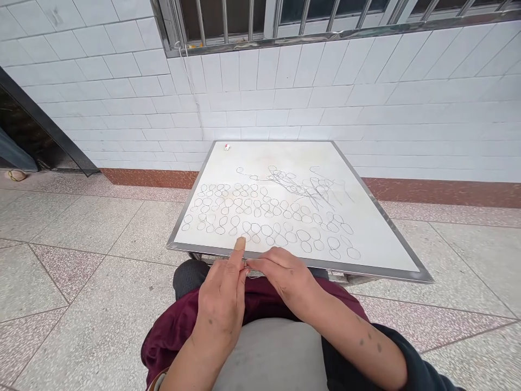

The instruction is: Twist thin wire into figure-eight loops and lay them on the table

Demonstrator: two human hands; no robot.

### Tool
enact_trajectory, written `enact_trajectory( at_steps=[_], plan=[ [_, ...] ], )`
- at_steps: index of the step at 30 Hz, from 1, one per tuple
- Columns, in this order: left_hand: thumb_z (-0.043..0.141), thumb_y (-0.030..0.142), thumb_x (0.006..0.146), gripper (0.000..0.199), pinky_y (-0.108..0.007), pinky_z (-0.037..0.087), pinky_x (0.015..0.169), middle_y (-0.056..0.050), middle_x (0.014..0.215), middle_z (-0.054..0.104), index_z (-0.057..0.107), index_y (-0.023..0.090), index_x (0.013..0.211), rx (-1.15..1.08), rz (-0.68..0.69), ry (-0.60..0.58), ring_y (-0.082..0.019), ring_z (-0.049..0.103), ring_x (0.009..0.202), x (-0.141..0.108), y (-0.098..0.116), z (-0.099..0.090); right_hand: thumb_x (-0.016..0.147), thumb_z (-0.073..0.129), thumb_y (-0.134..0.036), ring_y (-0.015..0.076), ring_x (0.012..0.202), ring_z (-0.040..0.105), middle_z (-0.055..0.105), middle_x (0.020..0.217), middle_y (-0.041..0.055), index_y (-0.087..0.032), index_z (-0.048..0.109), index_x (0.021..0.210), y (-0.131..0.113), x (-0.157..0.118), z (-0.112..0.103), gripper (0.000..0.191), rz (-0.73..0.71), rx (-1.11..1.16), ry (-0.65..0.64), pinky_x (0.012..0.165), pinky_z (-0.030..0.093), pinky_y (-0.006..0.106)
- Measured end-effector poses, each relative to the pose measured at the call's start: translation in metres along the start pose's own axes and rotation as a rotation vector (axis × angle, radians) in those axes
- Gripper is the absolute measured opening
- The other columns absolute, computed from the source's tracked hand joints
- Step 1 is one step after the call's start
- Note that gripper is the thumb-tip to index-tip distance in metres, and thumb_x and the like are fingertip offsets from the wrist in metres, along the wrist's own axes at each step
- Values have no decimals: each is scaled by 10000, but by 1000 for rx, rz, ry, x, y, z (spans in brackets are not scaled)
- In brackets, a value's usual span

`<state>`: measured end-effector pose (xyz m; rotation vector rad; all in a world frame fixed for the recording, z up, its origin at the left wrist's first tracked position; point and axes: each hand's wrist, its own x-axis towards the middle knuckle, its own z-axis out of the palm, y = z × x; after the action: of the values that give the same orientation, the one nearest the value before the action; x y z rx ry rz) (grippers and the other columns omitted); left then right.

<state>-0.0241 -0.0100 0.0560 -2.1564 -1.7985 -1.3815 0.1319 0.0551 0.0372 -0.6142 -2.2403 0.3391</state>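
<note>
My left hand [223,296] and my right hand [287,274] meet just in front of the near edge of a white table [386,239]. The left index finger points forward over the edge, while the other fingers and the thumb close on a thin dark wire [246,266]. Right thumb and fingertips pinch the same spot; much of the wire is hidden by the fingers. Beyond the hands, rows of thin wire loops [279,239], many shaped like figure eights, lie flat on the table. Behind them is a tangled heap of looped wires [301,187] with long loose ends.
A small white and red object [227,147] sits at the table's far left corner. The table's metal rim [301,263] runs close to my lap. Behind stands a white tiled wall [285,98] with a barred window [252,24]. A sandalled foot [16,175] shows at far left.
</note>
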Motion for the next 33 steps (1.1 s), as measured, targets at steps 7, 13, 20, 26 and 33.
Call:
enact_trajectory(
  at_steps=[7, 13, 20, 26, 33],
  plan=[
    [520, 79, 881, 632, -307, 514, 633, -15, 764, 668, 361, 299, 1452, 17, 95, 21, -177, 573, 657, 0, 1, 3, 951, 469, -138, 149, 695, 578, 637, 785, 39, -195, 666, 1022, -4, 1, 3, 216, 92, 62, 67, 606, 493, 271],
    [497, 55, 871, 635, -300, 481, 613, -26, 753, 660, 366, 268, 1455, 27, 94, -6, -178, 522, 637, -4, 1, 8, 957, 482, -175, 150, 667, 545, 639, 736, 28, -209, 670, 924, -8, 4, 5, 194, 151, 60, 112, 598, 481, 283],
    [518, 103, 880, 560, -293, 487, 690, 1, 764, 655, 443, 282, 1405, -82, -73, 59, -157, 571, 680, -4, -6, 12, 929, 544, -238, 155, 685, 582, 631, 805, 36, -218, 622, 1044, -7, 1, 15, 140, 268, 139, 147, 604, 500, 281],
    [522, 156, 895, 504, -291, 472, 686, 17, 737, 627, 458, 263, 1383, -83, -179, 62, -152, 567, 690, -5, -11, 7, 918, 548, -279, 158, 723, 636, 686, 837, 25, -224, 609, 1054, -9, -4, 15, 159, 495, 339, 37, 642, 518, 273],
    [484, 160, 916, 449, -277, 474, 636, -15, 773, 629, 469, 195, 1363, 38, -118, 1, -157, 561, 698, -5, -9, 9, 966, 425, -268, 149, 713, 609, 647, 818, 18, -231, 613, 1041, -9, -5, 20, 206, 504, 398, 10, 643, 484, 269]
  ],
)
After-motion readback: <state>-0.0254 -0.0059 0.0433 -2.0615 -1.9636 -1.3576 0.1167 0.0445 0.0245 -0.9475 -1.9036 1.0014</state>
